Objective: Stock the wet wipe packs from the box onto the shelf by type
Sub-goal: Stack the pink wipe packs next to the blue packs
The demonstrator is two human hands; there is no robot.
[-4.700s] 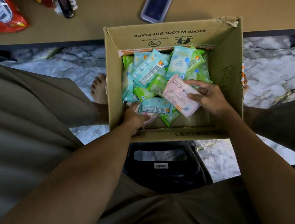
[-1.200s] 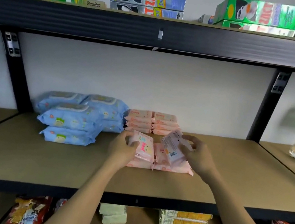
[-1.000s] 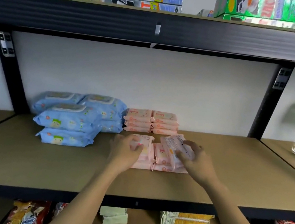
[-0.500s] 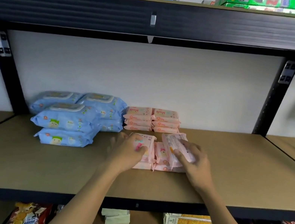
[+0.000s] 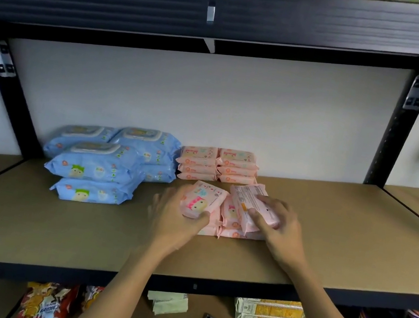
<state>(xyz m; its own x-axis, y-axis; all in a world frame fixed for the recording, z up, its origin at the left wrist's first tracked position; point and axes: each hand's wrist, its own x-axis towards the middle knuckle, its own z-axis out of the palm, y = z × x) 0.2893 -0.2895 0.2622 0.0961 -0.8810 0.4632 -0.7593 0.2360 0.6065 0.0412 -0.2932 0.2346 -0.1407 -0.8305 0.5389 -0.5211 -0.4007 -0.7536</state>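
tan shelf (image 5: 329,236) w/ white wall; both hands' fingers grip pink packs.

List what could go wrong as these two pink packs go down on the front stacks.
1. The right hand lays its pink pack tilted and label-side up, unlike the left hand's pack; it may slide off the front stack.
2. That stack sits near the shelf's front edge, so a nudge might tip packs off.
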